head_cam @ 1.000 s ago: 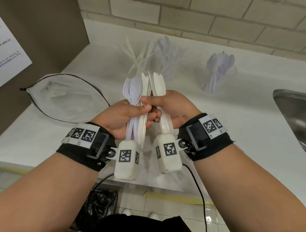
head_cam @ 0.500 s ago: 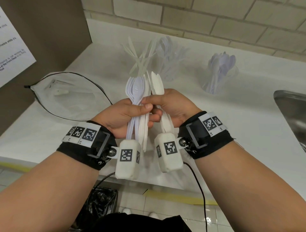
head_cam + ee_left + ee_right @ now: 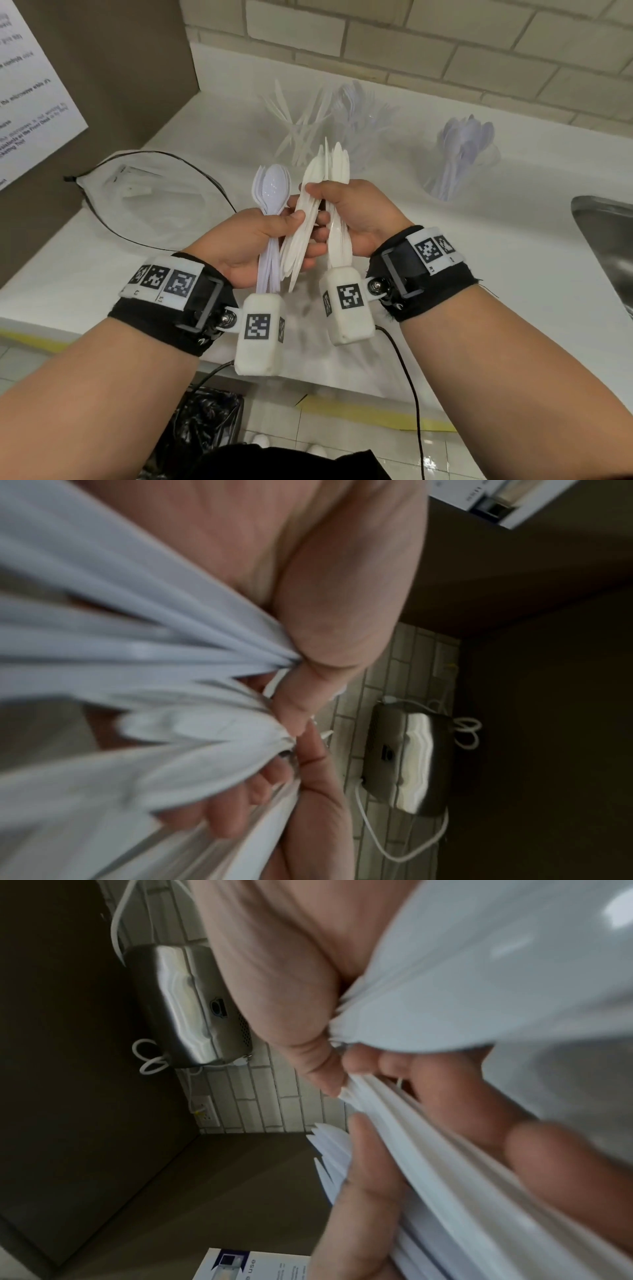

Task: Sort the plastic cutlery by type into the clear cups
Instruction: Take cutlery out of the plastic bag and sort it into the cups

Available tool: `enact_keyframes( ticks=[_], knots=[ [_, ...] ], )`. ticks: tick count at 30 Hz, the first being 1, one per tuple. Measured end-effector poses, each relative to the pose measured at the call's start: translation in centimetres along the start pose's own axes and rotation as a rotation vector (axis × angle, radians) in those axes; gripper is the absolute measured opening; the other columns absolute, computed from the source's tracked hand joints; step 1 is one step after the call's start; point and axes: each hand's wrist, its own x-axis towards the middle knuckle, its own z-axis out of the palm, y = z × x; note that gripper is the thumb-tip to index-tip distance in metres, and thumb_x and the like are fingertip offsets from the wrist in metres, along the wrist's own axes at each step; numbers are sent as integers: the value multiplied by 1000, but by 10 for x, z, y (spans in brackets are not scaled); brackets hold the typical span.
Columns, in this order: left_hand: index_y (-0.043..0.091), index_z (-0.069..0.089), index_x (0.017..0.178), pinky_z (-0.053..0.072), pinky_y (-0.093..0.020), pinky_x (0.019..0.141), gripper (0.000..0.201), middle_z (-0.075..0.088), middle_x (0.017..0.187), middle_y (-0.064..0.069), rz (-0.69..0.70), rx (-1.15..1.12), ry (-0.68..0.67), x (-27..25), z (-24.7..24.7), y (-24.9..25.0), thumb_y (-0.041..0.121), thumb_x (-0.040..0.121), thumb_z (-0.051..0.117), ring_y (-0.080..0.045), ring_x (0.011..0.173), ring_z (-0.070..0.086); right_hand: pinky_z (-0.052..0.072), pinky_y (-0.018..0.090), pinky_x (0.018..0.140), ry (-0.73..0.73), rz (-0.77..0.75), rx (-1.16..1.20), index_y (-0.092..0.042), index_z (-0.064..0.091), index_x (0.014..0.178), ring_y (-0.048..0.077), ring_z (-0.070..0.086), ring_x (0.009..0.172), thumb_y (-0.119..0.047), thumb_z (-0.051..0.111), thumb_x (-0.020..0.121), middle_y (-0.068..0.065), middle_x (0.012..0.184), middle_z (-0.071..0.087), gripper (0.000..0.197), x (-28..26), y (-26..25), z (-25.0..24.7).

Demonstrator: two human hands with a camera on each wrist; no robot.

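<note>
My left hand (image 3: 274,229) grips a bunch of bluish-white spoons (image 3: 272,186), bowls up, above the counter's front edge. My right hand (image 3: 337,205) grips an upright bunch of cream-white knives (image 3: 337,164). A second, slanted bunch of knives (image 3: 301,236) sits between both hands, pinched by my right thumb and touched by my left thumb. In the left wrist view the spoon handles (image 3: 137,647) fan out under my thumb. The right wrist view shows the knife handles (image 3: 428,1123). Three clear cups stand behind: knives (image 3: 301,137), forks (image 3: 359,113), spoons (image 3: 462,154).
A clear plastic bag (image 3: 137,202) with a black drawstring lies on the white counter (image 3: 479,246) at the left. A steel sink (image 3: 613,246) is at the right edge. A brown panel with a notice stands on the left, a brick wall behind.
The single tight bundle has split: the knives have tilted and shifted right away from the spoons, and both hands have risen slightly.
</note>
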Motion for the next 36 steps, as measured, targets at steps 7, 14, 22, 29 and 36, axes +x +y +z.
enact_keyframes(
  ticks=[7,14,22,29,36],
  knots=[
    [-1,66,100,60,-41,62,19,73,81,-17,7,182,242,-4,4,7,16,92,61,-29,68,71,56,44,70,47,-18,221,-1,60,84,30,65,78,-10,52,97,15,87,65,18,16,0,6],
    [2,66,99,61,-35,62,26,74,89,-17,-9,59,284,-13,-4,15,25,94,57,-29,75,74,55,41,73,65,26,429,-4,56,78,20,59,70,-9,51,98,9,61,63,21,42,-10,1],
    [3,65,94,60,-32,58,19,75,91,-14,22,41,399,-36,-16,16,21,93,58,-25,73,74,56,37,60,176,-230,519,-4,55,84,20,60,58,-6,49,98,8,67,59,16,72,-62,-9],
    [1,65,103,60,-32,59,24,75,97,-13,52,26,422,-50,-20,16,20,89,59,-26,77,74,56,39,74,505,-982,130,-7,38,133,14,63,64,-5,52,92,15,94,64,43,109,-112,18],
    [0,66,95,53,-27,48,29,66,65,-6,6,126,495,-46,-26,11,25,80,66,-13,47,55,46,45,102,567,-981,-297,-5,19,148,36,57,118,-41,47,91,23,133,54,74,180,-110,43]
  ],
)
